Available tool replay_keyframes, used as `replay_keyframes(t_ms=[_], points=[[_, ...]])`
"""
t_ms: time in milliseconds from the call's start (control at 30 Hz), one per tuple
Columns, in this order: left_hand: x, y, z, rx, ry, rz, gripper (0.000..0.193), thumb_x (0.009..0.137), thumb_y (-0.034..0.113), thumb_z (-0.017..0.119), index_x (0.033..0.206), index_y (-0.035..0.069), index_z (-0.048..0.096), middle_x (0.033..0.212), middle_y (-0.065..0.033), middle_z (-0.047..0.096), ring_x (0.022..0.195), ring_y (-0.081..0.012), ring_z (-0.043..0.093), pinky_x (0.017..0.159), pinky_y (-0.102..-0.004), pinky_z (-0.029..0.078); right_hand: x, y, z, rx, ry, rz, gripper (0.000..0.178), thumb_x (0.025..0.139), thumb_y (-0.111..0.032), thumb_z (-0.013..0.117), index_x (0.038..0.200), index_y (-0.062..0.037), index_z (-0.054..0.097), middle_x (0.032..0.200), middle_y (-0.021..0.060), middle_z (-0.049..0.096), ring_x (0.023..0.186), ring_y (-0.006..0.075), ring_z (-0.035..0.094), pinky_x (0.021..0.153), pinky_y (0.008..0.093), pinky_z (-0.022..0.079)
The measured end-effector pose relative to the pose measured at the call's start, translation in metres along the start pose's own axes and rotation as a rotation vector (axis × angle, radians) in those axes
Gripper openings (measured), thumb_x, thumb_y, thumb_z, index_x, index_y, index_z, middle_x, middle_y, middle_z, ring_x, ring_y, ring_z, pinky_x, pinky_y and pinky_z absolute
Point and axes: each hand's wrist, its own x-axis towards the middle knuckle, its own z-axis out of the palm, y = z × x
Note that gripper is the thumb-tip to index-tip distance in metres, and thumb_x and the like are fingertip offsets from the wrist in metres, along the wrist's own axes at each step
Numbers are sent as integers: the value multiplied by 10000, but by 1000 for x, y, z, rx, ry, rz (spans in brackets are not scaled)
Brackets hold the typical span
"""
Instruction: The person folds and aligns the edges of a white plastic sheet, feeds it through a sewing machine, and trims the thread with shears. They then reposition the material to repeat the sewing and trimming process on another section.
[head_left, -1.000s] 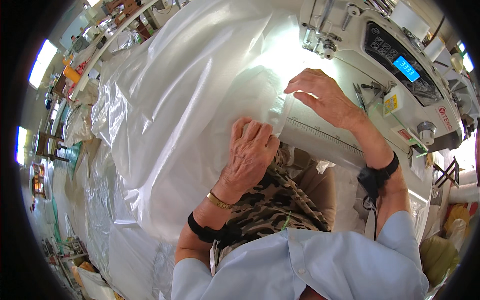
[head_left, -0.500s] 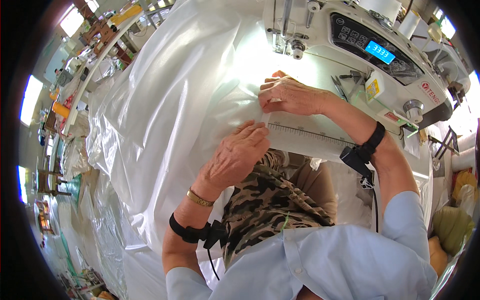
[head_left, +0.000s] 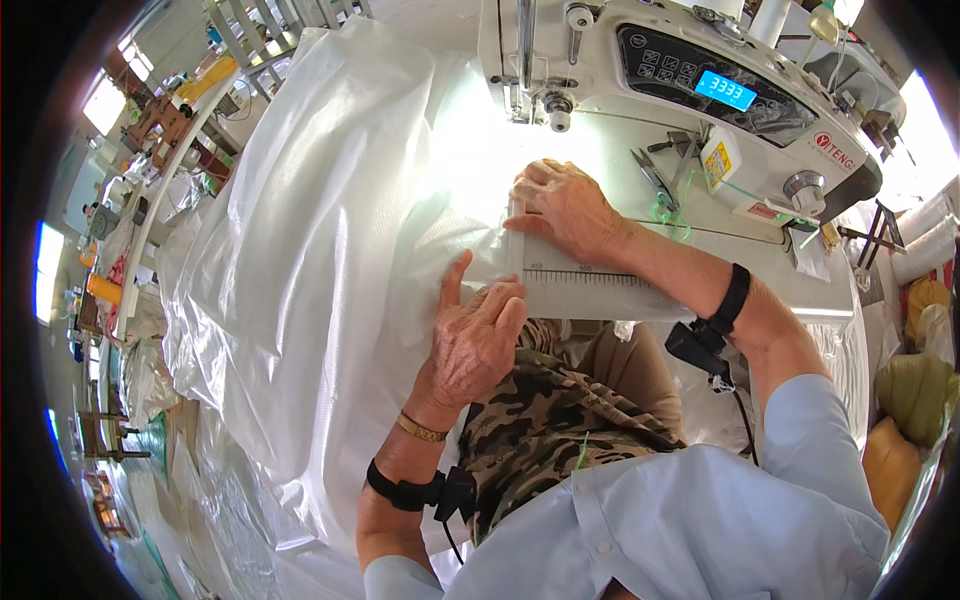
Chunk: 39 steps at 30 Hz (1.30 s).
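A large glossy white plastic sheet lies in folds over the left of the table, its right edge running toward me beside a printed ruler scale. My right hand grips this edge below the sewing machine's needle area, fingers curled over it. Nearer to me, my left hand is closed at the same edge, with one finger stretched out over the sheet. The fingertips of both hands are partly hidden. The sheet's part under the needle is washed out by bright light.
The sewing machine head with its lit display spans the upper right. Snips and green thread lie on the table beneath it. Yellowish bundles sit at the far right. Another cluttered workbench stands at left.
The view has shifted, so the machine appears further left. My left hand has lifted one finger away from the others. My right hand stays on the sheet's edge, its fingers now laid flatter.
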Motion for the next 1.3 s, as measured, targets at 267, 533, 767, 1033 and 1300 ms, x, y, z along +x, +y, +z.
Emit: replay_keyframes(t_ms=[267, 533, 767, 1033, 1300], points=[[24, -8, 3, 114, -79, 28, 96, 843, -55, 460, 814, 37, 459, 825, -79, 553, 747, -223, 621, 1135, -610, 233, -8, 1, -1, -45, -39, 131, 584, 924, -558, 482, 1219, -78, 635, 1268, 177, 565, 1232, 311, 447, 1045, 500, 312], [62, -21, 8, 176, -160, 58, 89, 850, -54, 429, 841, 30, 455, 742, -106, 465, 692, -267, 583, 1135, -611, 224, -8, 15, 7, -6, -22, 140, 472, 967, -426, 465, 1270, -98, 615, 1409, 186, 485, 1294, 388, 390, 1111, 504, 228], [81, -26, 14, 289, -300, -30, 160, 854, -52, 430, 977, -7, 521, 968, -151, 580, 766, -267, 644, 1133, -581, 244, -7, 24, 14, 28, 19, 158, 375, 981, -364, 451, 1215, -151, 653, 1335, 187, 515, 1290, 371, 382, 1060, 482, 271], [96, -34, 34, 274, -251, -63, 240, 894, 12, 414, 1065, 18, 582, 968, -153, 579, 872, -327, 610, 1118, -522, 319, -5, 39, 25, -1, -32, 110, 339, 916, -319, 528, 1166, -127, 650, 1204, 188, 550, 1163, 345, 449, 956, 469, 322], [94, -21, 31, 375, -158, -200, 138, 865, 81, 506, 905, 21, 625, 925, -147, 595, 872, -317, 608, 801, -448, 449, -6, 33, 8, 85, -158, 155, 300, 904, -214, 530, 1152, -98, 653, 1252, 190, 546, 1221, 362, 454, 961, 500, 362]])
